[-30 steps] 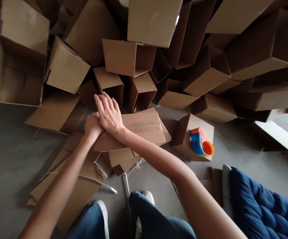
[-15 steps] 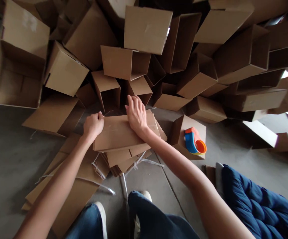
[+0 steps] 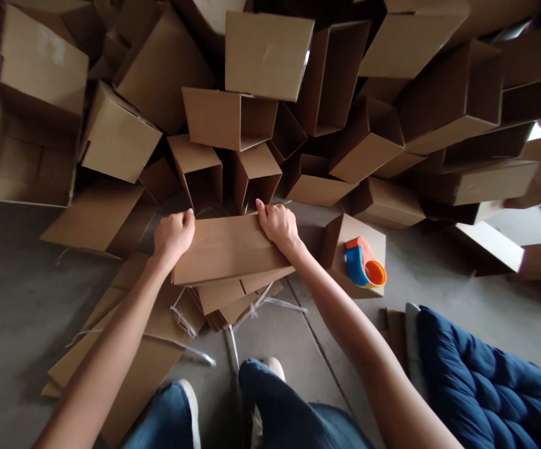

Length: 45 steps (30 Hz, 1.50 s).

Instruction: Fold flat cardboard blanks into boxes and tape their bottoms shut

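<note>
Presently, head view: the left hand (image 3: 174, 237) is curling tightly round the far left corner of a flat, brown, rectangular cardboard carton (image 3: 226, 248); the right hand (image 3: 278, 226) is gripping its right end, thumb lying along the far edge. Fingers are mostly hiding, so how evenly they are bearing cannot be told. The carton is lying between the hands, over a skewed stack of flattened brown cardboard (image 3: 219, 298).

Risks, as judged:

(a) The stack is fanning out at uneven angles; a push or one-sided pull could be sending sheets sliding.

(b) Thin white plastic strapping (image 3: 234, 346) is trailing loose towards the white shoes (image 3: 276, 368); it could be catching a foot or cardboard edge.

(c) Brown, open-ended cardboard boxes (image 3: 257, 163) are standing just beyond the hands; a wide swing could be toppling one.

(d) An orange-and-blue plastic tape dispenser (image 3: 357, 265) is resting near the right edge of a brown cardboard box (image 3: 333, 246); a knock from the right arm could be tipping it off
</note>
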Available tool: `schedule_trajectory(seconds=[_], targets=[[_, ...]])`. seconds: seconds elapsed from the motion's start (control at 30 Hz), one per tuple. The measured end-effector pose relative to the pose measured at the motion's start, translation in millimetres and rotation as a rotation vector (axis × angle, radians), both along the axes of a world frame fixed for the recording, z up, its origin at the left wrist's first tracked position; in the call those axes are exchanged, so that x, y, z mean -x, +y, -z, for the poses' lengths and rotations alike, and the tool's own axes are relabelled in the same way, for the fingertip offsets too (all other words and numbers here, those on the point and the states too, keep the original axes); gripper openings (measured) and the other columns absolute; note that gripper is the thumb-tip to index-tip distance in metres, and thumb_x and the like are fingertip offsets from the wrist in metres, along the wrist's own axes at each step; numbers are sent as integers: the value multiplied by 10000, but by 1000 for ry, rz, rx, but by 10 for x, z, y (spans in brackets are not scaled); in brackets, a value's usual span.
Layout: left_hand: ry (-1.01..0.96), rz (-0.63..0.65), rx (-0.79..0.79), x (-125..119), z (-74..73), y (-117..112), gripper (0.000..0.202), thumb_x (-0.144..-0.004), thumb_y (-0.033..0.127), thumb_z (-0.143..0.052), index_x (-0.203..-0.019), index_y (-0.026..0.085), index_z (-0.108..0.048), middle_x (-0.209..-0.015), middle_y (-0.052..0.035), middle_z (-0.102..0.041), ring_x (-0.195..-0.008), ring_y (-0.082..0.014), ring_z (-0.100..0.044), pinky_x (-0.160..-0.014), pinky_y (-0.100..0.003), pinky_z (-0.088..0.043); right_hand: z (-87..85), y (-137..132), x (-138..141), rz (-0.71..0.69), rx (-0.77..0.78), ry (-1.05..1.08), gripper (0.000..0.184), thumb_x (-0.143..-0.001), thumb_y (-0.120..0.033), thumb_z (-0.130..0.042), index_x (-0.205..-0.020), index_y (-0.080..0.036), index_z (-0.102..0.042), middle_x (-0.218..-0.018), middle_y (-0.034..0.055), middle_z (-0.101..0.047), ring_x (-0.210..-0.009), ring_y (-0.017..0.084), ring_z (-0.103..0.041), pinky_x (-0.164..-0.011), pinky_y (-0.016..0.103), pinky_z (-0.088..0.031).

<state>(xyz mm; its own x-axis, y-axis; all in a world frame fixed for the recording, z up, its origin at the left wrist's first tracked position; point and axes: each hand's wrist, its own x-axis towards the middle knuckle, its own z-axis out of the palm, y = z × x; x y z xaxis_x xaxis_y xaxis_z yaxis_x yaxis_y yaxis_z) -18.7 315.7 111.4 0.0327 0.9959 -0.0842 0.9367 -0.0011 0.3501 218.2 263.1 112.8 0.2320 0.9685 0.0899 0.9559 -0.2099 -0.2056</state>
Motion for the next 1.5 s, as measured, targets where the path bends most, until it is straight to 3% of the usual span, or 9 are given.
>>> schedule_trajectory(seconds=[0.2,0.3,0.43,0.67,0.77,1.0,1.23,1.43,1.5], targets=[[-99,122,-64,-223,-161,84,675,-1058,449,-223,-969,177,-834,-1010,-149,-832,-1025,-334,-768,-930,-428,-566,-71,9,30,38,21,16,603,-1129,-452,-318,-991,-140,-815,-950,206,-793,-890,290,-778,-764,369,-543],[77,207,-162,-426,-103,36,721,-1068,411,-183,-990,80,-819,-1044,-230,-810,-1010,-355,-770,-932,-471,-565,-99,2,53,57,27,28,599,-1132,-450,-302,-1007,-146,-802,-984,203,-796,-902,282,-774,-765,355,-535],[180,292,-55,-532,18,2,750,-1078,426,-174,-950,76,-825,-983,-243,-808,-1011,-370,-773,-920,-484,-572,-65,16,41,54,5,69,557,-1135,-436,-312,-985,-155,-770,-956,161,-799,-919,265,-763,-801,327,-514],[189,290,-46,-483,13,42,708,-1080,407,-197,-995,117,-837,-1005,-215,-816,-1026,-353,-771,-940,-484,-566,-291,113,-213,12,-567,258,521,-1128,-368,-176,-1323,-182,-621,-1292,160,-689,-1249,293,-621,-1062,478,-474],[191,284,-58,-493,23,33,701,-1079,405,-203,-1005,113,-836,-1024,-215,-814,-1036,-353,-768,-946,-481,-564,-404,138,-223,-21,-659,185,532,-1122,-365,-155,-1480,-207,-515,-1426,163,-598,-1380,319,-527,-1142,556,-408],[181,311,-47,-488,17,33,673,-1075,376,-223,-1033,104,-837,-1028,-225,-814,-1049,-359,-769,-947,-478,-560,-149,186,34,-445,-366,22,507,-1094,-298,-287,-1520,-116,-494,-1488,187,-585,-1509,282,-427,-1223,480,-376],[179,297,-55,-483,17,26,670,-1061,378,-226,-1018,110,-839,-1043,-215,-818,-1055,-358,-766,-951,-481,-562,-488,167,-9,-244,-619,33,560,-1109,-290,-158,-1626,-223,-365,-1620,143,-454,-1603,337,-283,-1220,653,-313],[171,287,-45,-498,-12,8,659,-1045,379,-235,-1061,95,-829,-1073,-231,-811,-1075,-370,-762,-940,-470,-564,-161,77,240,-685,-289,-71,515,-1080,-195,-295,-1543,-251,-513,-1532,60,-598,-1535,195,-425,-1273,407,-322],[166,276,-43,-488,-6,17,651,-1042,393,-245,-1062,119,-834,-1075,-223,-813,-1080,-378,-759,-932,-478,-567,-141,93,224,-648,-330,-74,504,-1063,-192,-336,-1523,-267,-529,-1544,61,-583,-1534,212,-420,-1268,434,-319]])
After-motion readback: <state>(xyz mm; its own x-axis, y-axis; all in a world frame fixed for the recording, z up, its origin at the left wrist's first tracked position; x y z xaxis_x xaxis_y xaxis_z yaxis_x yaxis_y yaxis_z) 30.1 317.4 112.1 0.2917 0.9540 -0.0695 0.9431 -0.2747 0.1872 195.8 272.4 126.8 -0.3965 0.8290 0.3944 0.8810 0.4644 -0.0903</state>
